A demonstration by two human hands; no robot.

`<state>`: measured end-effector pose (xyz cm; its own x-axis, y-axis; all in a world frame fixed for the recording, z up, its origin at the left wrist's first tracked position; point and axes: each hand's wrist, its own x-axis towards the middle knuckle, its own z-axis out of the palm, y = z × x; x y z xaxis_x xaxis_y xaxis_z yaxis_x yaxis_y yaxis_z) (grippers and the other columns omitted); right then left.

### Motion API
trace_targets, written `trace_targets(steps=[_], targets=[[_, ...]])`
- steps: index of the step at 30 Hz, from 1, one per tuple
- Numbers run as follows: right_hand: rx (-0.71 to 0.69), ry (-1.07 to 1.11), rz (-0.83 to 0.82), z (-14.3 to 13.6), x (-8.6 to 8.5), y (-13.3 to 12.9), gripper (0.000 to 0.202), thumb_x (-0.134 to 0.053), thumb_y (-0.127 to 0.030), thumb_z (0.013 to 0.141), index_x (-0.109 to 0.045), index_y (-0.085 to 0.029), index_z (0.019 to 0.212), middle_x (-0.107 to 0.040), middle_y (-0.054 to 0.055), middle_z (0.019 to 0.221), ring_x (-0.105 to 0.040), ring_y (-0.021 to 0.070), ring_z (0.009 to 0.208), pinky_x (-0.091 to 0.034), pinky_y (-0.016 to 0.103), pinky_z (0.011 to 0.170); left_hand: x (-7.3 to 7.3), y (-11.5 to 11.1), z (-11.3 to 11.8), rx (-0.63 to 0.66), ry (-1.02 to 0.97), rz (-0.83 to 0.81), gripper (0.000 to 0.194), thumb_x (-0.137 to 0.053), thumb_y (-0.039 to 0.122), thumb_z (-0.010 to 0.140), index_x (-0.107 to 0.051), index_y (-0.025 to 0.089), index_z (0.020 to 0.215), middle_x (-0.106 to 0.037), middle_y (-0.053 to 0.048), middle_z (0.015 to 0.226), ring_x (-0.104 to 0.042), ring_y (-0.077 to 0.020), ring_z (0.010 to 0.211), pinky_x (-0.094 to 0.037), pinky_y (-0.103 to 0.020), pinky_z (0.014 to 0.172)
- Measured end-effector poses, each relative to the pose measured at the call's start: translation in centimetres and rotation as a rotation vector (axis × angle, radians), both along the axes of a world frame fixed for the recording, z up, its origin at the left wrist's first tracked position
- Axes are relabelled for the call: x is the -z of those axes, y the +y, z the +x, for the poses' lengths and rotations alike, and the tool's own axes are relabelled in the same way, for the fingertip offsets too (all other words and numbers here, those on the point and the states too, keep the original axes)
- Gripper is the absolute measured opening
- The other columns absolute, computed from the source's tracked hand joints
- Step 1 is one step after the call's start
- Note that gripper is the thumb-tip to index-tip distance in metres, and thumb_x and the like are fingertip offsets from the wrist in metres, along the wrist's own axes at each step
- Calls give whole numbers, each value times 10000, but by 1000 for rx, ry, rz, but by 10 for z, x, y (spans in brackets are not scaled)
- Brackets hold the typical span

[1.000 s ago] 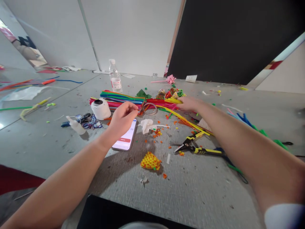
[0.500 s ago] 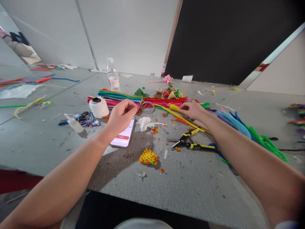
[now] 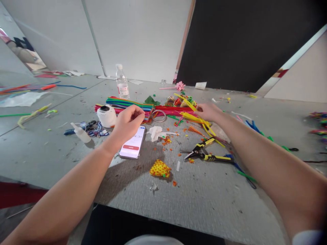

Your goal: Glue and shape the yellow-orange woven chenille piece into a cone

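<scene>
Yellow fuzzy stems (image 3: 184, 100) run through the right hand (image 3: 207, 113) as I watch from afar: its thumb and fingers pinch them partway along. One end slants up past the fingers, away from the person, over small patterned pieces (image 3: 176, 101); lengths of yellow also show below the hand, trailing toward the cutters (image 3: 198, 151). Just beside the fingers I see a second yellow bunch (image 3: 190, 117) lying on the grey table (image 3: 199, 200).

The left hand (image 3: 129, 121) hangs above the upper part of a lit phone (image 3: 131, 148), fingers curled and thumb drawn in close to them; I cannot tell whether anything thin is between the tips. A white roll (image 3: 106, 119) stands just beside that wrist, and behind the hand stretches a many-coloured bundle (image 3: 130, 103), with a metal ring (image 3: 158, 121) near its right end.

Nearer me, between the forearms, I make out a crumpled tissue (image 3: 155, 133), orange scraps (image 3: 167, 140) and a yellow-and-orange lump (image 3: 160, 169). A clear bottle (image 3: 123, 87) stands upright behind the bundle.
</scene>
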<state>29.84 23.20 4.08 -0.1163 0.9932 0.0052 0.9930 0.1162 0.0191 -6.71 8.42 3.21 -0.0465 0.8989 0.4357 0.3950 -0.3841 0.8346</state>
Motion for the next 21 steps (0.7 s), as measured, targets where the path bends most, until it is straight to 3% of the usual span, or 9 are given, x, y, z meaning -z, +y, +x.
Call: trace_targets(steps=[3, 7, 12, 15, 17, 21], targets=[[9, -5, 87, 6, -7, 7, 325, -586, -437, 1021, -662, -160, 1174, -699, 83, 1091, -672, 196, 922, -569, 388, 841, -4, 1, -4, -33, 3, 20, 66, -620, 250, 875, -626, 202, 831, -563, 11, 692, -487, -132, 636, -348, -260, 587], [16, 1, 124, 4, 1, 6, 310, -597, -423, 979, -698, -136, 1039, -720, 156, 939, -652, 260, 844, -486, 364, 739, -7, 4, -13, -127, 112, 38, 95, -605, 259, 879, -624, 204, 804, -579, 9, 669, -502, -138, 616, -348, -266, 588], [5, 62, 186, -12, 7, -18, 391, -645, -469, 926, -679, -131, 1119, -708, 232, 1107, -642, 351, 996, -474, 383, 759, -9, 9, -27, -179, 447, -205, 151, -620, 346, 877, -642, 213, 811, -672, -34, 689, -565, -176, 586, -338, -277, 563], [-80, 149, 193, -34, 2, -51, 369, -574, -476, 969, -678, -148, 1102, -703, 215, 1157, -649, 337, 1034, -481, 383, 801, -10, 5, -31, -175, 693, -390, 313, -608, 494, 895, -674, 205, 995, -741, -95, 798, -644, -235, 647, -350, -285, 568], [-187, 220, 120, -54, 1, -83, 349, -552, -492, 983, -694, -178, 1036, -739, 150, 1044, -678, 285, 931, -489, 365, 787, -8, 1, -30, -147, 863, -501, 541, -610, 609, 870, -642, 180, 1199, -770, -155, 905, -694, -290, 724, -374, -292, 583], [-446, 339, -68, -93, 10, -159, 438, -498, -598, 1001, -701, -223, 1100, -751, 77, 1059, -697, 226, 938, -522, 338, 832, -2, -7, -20, -74, 1096, -647, 975, -549, 812, 797, -411, 161, 1510, -782, -225, 1068, -746, -380, 910, -478, -342, 691]])
